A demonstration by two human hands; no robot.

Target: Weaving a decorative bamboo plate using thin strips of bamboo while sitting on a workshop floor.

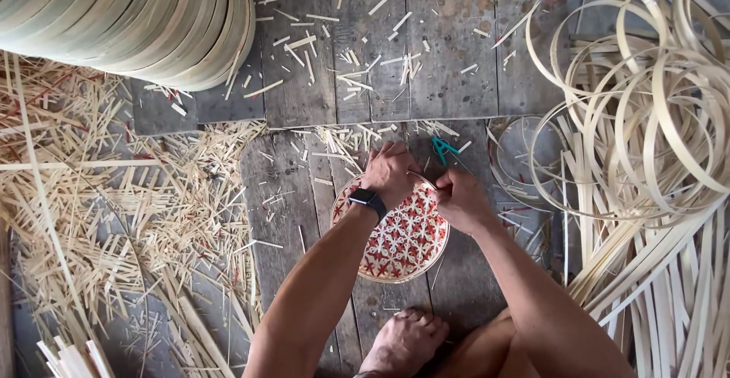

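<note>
One round woven tray (401, 243) in red and white lies at the centre, with one teal clip (441, 148) just beyond it at one o'clock. One stack of bamboo hoops (144, 20) sits at ten o'clock; the loose hoops (646, 96) at two o'clock overlap too much to count.

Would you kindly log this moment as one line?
left hand: on woven tray rim | right hand: pinching rim | teal clip: beside

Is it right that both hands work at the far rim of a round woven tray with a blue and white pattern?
Not quite. The head view shows the left hand and right hand at the far rim of the round woven tray, but its pattern is red and white, not blue and white.
</note>
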